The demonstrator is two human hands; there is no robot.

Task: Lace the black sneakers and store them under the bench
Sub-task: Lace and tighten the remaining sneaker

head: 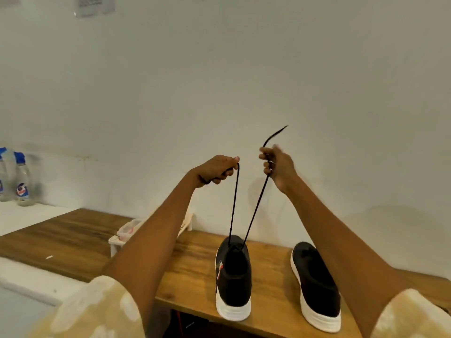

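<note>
Two black sneakers with white soles stand on the wooden bench (73, 240), heels toward me. From the front eyelets of the left sneaker (233, 279), a black lace (253, 211) rises in two taut strands. My left hand (217, 170) pinches the left strand high above the shoe. My right hand (278, 165) grips the right strand, whose free tip sticks up past the fingers. The right sneaker (316, 286) stands apart, partly hidden by my right forearm.
A white plastic rack (122, 237) sits on the bench behind my left forearm. Two clear bottles with blue caps (23, 181) stand on a white ledge at far left. A plain white wall rises behind the bench. Dark space shows under the bench's front edge.
</note>
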